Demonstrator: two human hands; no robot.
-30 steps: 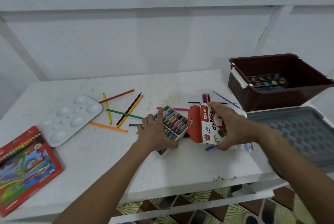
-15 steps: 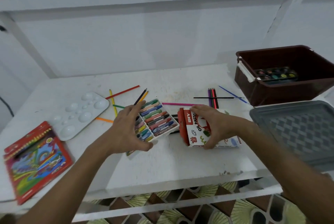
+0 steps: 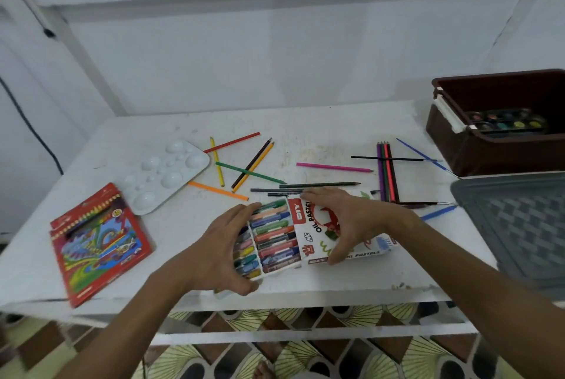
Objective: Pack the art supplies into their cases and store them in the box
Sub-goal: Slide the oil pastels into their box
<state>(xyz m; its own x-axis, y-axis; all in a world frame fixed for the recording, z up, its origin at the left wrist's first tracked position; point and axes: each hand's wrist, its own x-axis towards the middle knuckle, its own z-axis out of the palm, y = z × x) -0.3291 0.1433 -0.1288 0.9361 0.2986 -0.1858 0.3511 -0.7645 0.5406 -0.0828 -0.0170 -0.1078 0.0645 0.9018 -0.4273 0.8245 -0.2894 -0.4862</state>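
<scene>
Pastels half-sleeved: my left hand (image 3: 220, 244) gripped the white plastic crayon tray (image 3: 269, 238), right hand (image 3: 345, 222) the printed cardboard sleeve (image 3: 308, 225); coloured wooden pencils (image 3: 244, 164) lay loose mid-surface.

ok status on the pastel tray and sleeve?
Left hand grips pastel tray; right hand grips oil pastel sleeve. Tray end at sleeve mouth, mostly out. Loose pencils just behind.

Desk (image 3: 305, 121): white, scuffed. Pastel sleeve (image 3: 318, 225): white with red end band, black lettering. Pastel tray (image 3: 269, 238): white, sticks green, peach, blue, orange, red, yellow. Pencil case (image 3: 97, 241): red, multicolour swirl print. Palette (image 3: 165, 173): plain white. Box (image 3: 501, 152): dark brown. Lid (image 3: 519, 225): grey, zigzag weave pattern. Loose pencils: pink (image 3: 333, 167), green (image 3: 249, 172), orange (image 3: 217, 190), yellow (image 3: 216, 161).
</scene>
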